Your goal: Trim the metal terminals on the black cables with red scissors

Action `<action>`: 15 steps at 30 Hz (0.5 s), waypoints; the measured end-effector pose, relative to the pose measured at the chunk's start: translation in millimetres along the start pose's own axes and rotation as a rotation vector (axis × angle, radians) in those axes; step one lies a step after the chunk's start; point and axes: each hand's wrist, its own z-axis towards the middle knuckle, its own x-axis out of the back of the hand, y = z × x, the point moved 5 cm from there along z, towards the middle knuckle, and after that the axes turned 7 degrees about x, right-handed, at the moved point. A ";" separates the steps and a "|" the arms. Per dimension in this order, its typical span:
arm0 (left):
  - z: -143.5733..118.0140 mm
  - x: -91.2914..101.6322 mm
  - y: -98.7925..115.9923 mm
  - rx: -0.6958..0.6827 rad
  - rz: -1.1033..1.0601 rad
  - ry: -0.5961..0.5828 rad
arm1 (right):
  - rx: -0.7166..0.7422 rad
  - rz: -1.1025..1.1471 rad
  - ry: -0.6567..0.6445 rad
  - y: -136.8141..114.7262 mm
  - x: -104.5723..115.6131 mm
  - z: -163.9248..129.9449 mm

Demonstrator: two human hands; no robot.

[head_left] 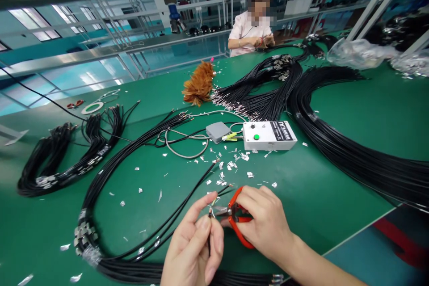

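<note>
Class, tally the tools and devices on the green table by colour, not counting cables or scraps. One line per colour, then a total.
Red: 2, snips in right hand, scissors
White: 2, tester box, tape roll
Grey: 1, pedal box
Brown: 1, feather duster
Total: 6

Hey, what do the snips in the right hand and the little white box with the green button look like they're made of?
Snips: shiny metal blades, matte red handles, likely plastic-coated. White box: smooth, matte casing, probably plastic.
</note>
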 end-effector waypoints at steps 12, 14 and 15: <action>-0.7 3.3 -2.6 -0.011 -0.027 -0.040 | 0.007 -0.022 -0.005 -3.8 -3.7 3.1; -1.4 3.3 -2.7 -0.005 -0.034 -0.030 | 0.007 -0.032 0.002 -4.1 -3.9 2.8; -1.9 3.1 -2.5 -0.005 -0.035 -0.025 | 0.007 -0.035 0.008 -4.3 -3.9 2.5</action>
